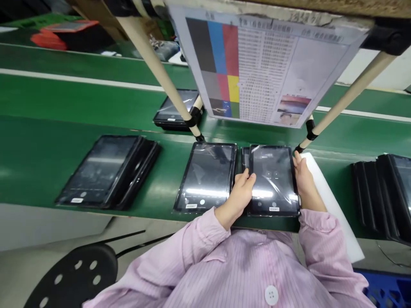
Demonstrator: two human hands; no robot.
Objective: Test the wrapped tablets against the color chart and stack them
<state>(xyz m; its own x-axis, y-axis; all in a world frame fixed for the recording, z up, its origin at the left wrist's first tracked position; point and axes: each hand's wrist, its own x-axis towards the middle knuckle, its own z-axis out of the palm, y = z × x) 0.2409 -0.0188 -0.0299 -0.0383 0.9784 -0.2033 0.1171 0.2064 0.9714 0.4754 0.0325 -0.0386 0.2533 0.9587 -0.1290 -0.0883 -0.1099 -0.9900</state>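
Note:
A dark tablet in clear film point(273, 179) is held between my two hands at the bench's near edge. My left hand point(240, 192) grips its left side, thumb towards the screen. Along its right edge lie the fingers of my right hand point(304, 177), partly hidden behind it. Part of another tablet point(245, 159) shows behind the held one. Just left of my left hand lies a film-covered tablet point(207, 175) with lit icons near its bottom edge.
Stacked tablets lie at the left point(101, 171), behind the frame's left pole point(178, 109) and at the right point(379, 196). White foam point(334, 205) lies beside my right forearm. A printed chart point(257, 72) hangs above the green bench point(32, 158). A black stool point(77, 273) stands lower left.

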